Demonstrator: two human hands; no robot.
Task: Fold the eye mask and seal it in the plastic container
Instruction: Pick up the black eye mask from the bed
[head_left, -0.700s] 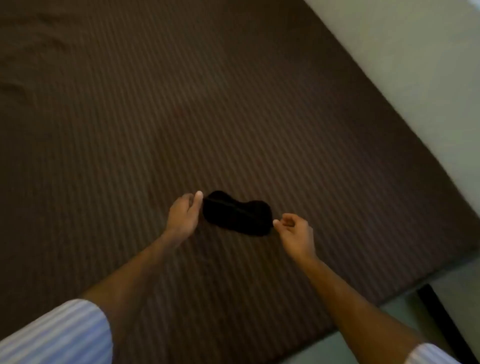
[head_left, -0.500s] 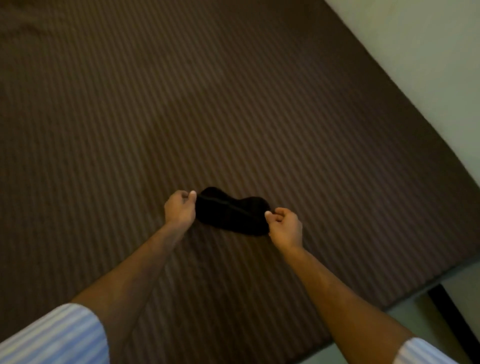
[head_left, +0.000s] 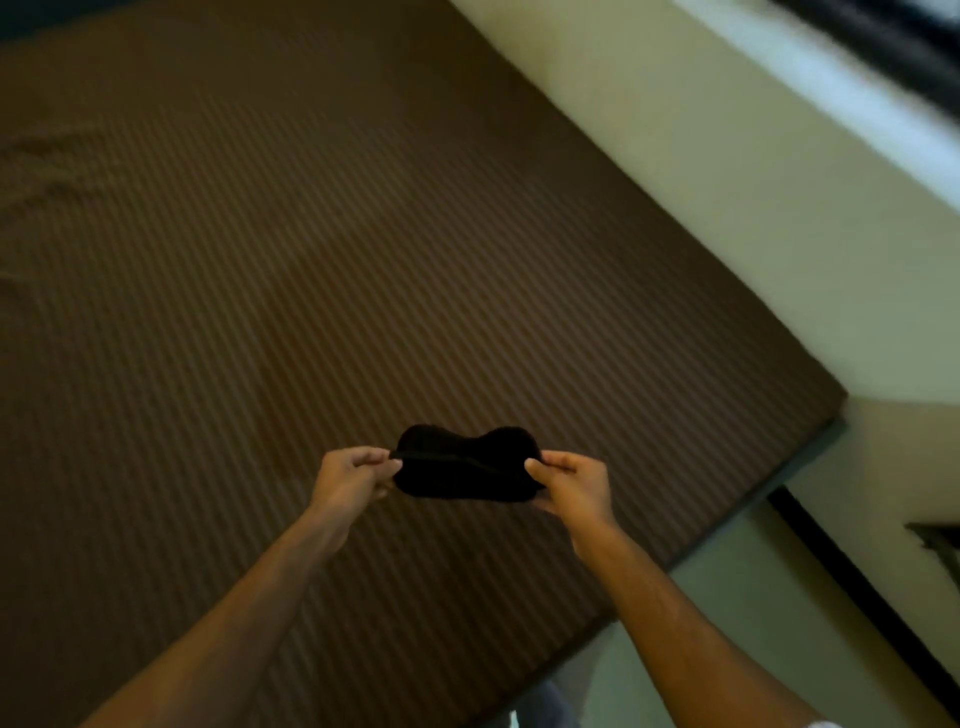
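Both forearms ran off the bottom edge. Eye mask (head_left: 467, 464) ends were covered by the left hand (head_left: 353, 475) and right hand (head_left: 574, 483); its surface read as flat black, strap detail unresolved. Upper-right corner was motion-blurred.

**Eye mask now gripped at both ends**

A moment ago the black eye mask (head_left: 467, 464) lay on the brown striped bed (head_left: 311, 286), with the left hand (head_left: 353, 475) and right hand (head_left: 574, 480) only reaching its ends. Now both hands pinch it, one at each end, stretched level between them; it looks raised off the bed. The view has swung, bringing in more pale wall (head_left: 753, 208) and a dark window edge (head_left: 893, 47).
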